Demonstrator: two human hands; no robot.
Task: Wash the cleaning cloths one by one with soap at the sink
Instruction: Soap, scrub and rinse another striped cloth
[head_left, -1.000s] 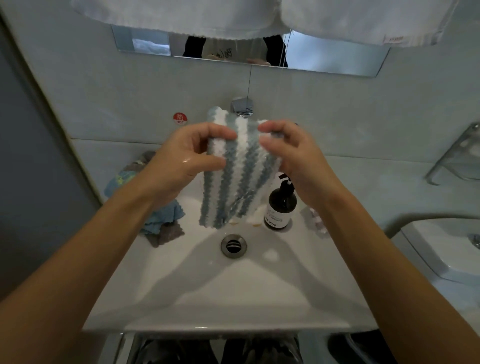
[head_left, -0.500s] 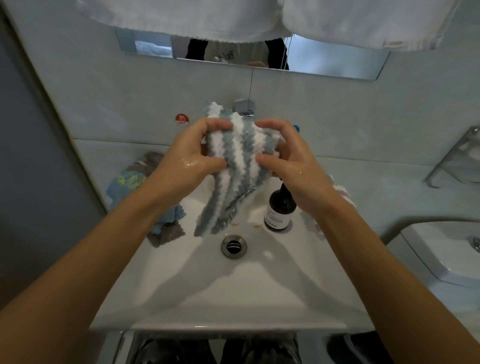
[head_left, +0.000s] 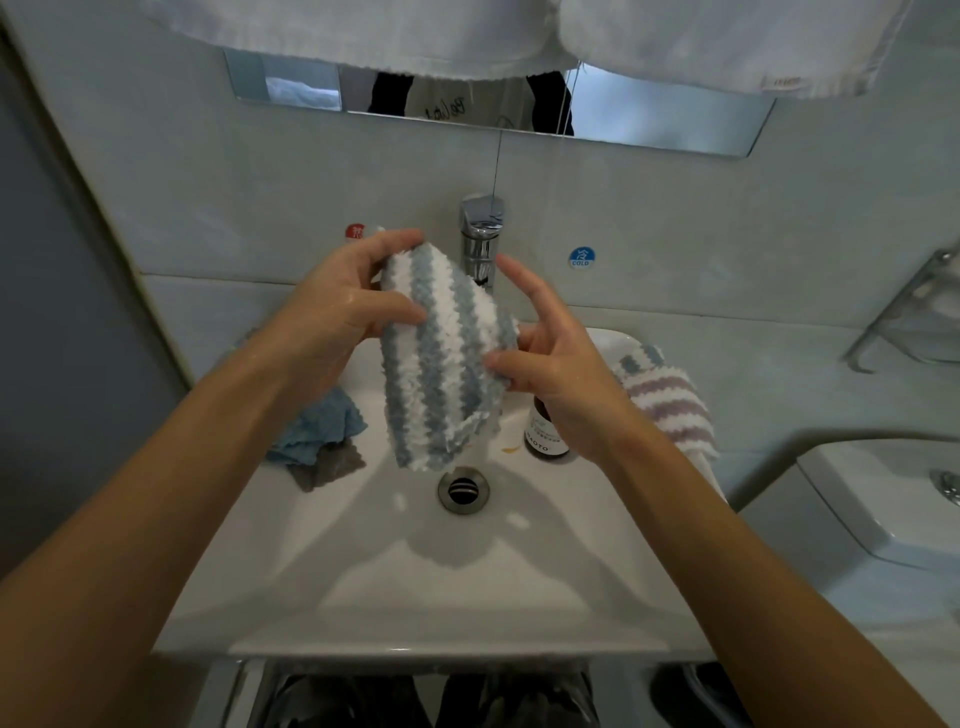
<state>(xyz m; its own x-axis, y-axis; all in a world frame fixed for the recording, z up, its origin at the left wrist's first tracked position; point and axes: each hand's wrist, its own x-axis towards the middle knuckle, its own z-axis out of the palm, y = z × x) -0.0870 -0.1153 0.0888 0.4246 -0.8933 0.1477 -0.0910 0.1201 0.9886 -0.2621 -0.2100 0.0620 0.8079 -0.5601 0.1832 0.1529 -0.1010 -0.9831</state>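
The cloth (head_left: 444, 358) was held above the sink (head_left: 415, 587), over the drain (head_left: 463, 490) and in front of the tap (head_left: 480, 234). Left hand (head_left: 337, 322) gripped its left edge; right hand (head_left: 550, 358) pinched its right edge. A bottle (head_left: 545, 436) stood on the sink right of the drain, partly hidden behind the right hand. A pile of cloths (head_left: 317, 431) lay on the sink's left edge; another cloth (head_left: 665, 400) apparently draped over its right edge. Towels (head_left: 701, 47) hung overhead, before the mirror (head_left: 649, 119). A toilet tank (head_left: 883, 499) stood right of the sink.
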